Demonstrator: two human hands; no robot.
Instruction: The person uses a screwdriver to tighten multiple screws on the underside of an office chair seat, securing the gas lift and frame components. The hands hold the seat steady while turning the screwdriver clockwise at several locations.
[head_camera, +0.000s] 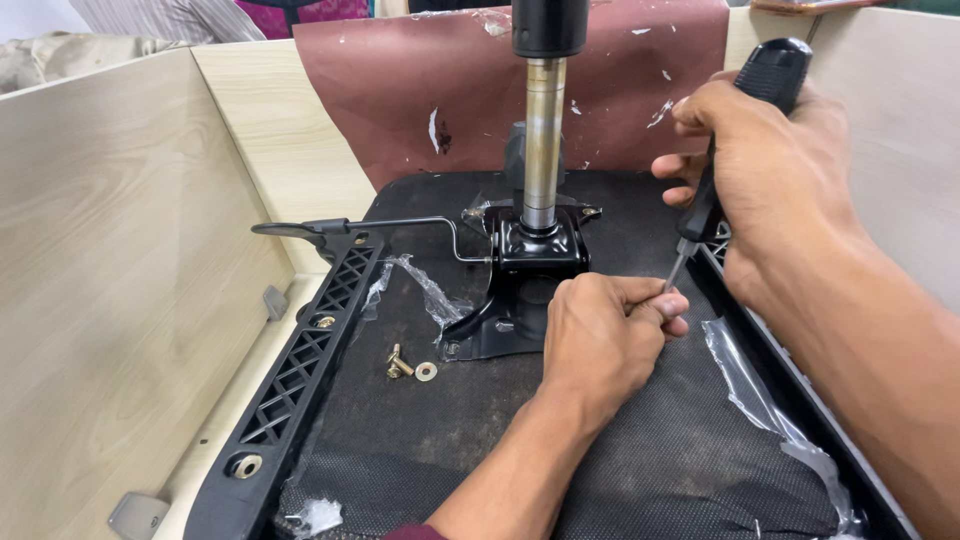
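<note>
The right hand (770, 170) was clamped around the black handle of a screwdriver (735, 140), which stood steeply tilted at the right of the scene, handle far and high, steel shaft slanting down and left. The left hand (600, 335) lay just left of and below it, knuckles up, with fingers drawn together and pinching the lower end of the shaft at the fingertips (670, 300). The tip itself was hidden behind those fingers, so what it met could not be told; it seemed to sit at the right edge of the plate.

The plate (520, 290), a black metal mechanism, lay on the underside of a seat (620, 450) covered in dark mesh cloth, directly left of the left hand and partly under it. A steel column (543, 140) rose from the plate toward the far side. A thin lever (380, 226) ran left from the plate to a flat black grip.

Near the plate's left corner, well left of the left hand, a brass bolt (398, 362) and a washer (426, 372) lay loose on the cloth. A black latticed arm bracket (300, 370) ran along the seat's left edge, and a scrap of clear plastic (760, 390) lay near the right edge below the right forearm. Pale wooden panels (120, 280) walled in the bench.
</note>
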